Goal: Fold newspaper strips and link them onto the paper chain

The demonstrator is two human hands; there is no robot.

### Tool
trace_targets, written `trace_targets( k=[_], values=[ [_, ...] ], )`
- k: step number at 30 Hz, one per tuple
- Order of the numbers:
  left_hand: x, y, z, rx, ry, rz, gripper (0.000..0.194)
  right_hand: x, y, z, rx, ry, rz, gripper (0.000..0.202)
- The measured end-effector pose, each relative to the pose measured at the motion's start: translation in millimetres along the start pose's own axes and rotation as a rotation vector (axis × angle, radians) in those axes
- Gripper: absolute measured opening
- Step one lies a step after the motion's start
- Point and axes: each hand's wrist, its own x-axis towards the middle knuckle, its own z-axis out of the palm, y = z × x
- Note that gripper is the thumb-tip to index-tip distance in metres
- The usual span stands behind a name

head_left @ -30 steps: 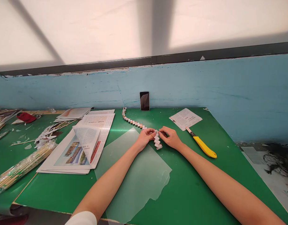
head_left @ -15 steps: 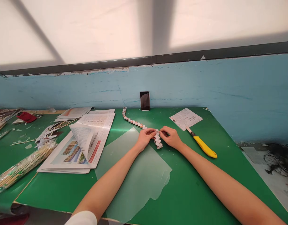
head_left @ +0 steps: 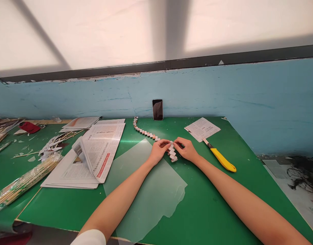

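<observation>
A zigzag chain of folded paper (head_left: pixel 172 154) runs between my two hands, its near end hanging just below the fingers. My left hand (head_left: pixel 158 149) pinches it from the left with thumb and forefinger. From the right, my right hand (head_left: pixel 185 148) has its fingertips closed on the same piece of the chain. The rest of the chain curves away behind my left hand toward the wall. Under my left forearm lies a translucent sheet (head_left: pixel 148 194) with one ragged edge.
A yellow-handled utility knife (head_left: pixel 221 159) touches a square of newspaper (head_left: pixel 202 129) on the right. A phone (head_left: pixel 158 109) leans on the blue wall. Stacked newspapers (head_left: pixel 105 149), bagged sticks (head_left: pixel 29 180), paper scraps (head_left: pixel 51 146) and a red cloth item (head_left: pixel 29 127) lie leftward on the green table (head_left: pixel 207 204).
The lifted top page of the newspaper stack has flipped further over, hiding most of its colour picture. Both hands stay at the chain, almost unmoved.
</observation>
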Motion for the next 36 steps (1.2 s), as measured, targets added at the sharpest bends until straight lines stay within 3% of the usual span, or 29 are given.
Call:
trace_targets(
  k=[28,36],
  values=[
    [0.4,-2.8,-0.9,0.072,-0.042,0.022,0.037,0.8,0.4,-2.4,0.0,-0.068,0.023,0.031],
    [-1.1,1.7,0.2,0.041,-0.01,0.034,0.04,0.5,2.1,-3.0,0.165,-0.012,0.121,0.025]
  ],
)
